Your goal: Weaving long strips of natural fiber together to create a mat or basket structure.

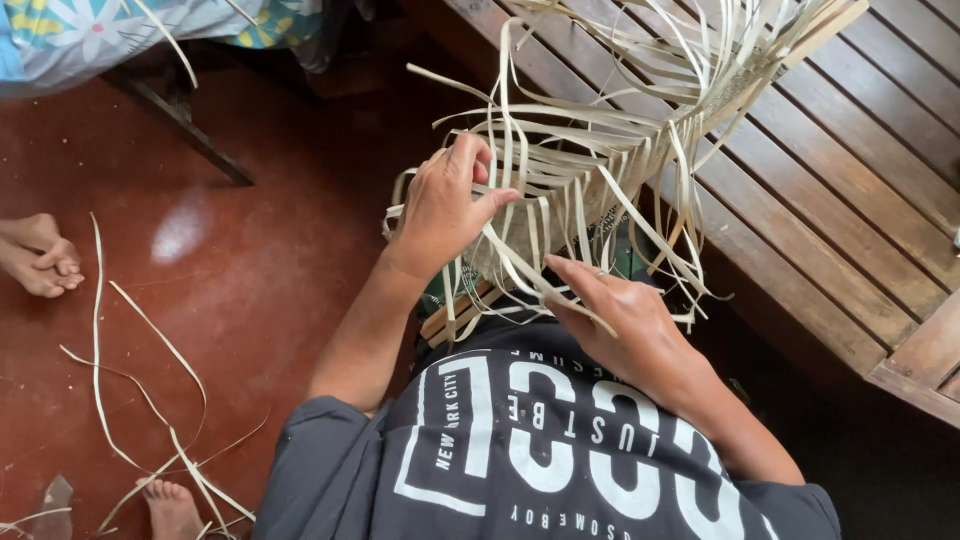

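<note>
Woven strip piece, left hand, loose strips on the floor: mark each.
woven strip piece (pixel 590 175), head view, on its plaited middle.
left hand (pixel 445 205), head view, back of hand.
loose strips (pixel 150 400), head view, on one strip.

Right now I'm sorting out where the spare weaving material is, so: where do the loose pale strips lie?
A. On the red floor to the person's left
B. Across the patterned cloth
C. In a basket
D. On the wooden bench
A: the loose strips curl over the red floor, left of the person's left hand.
</note>
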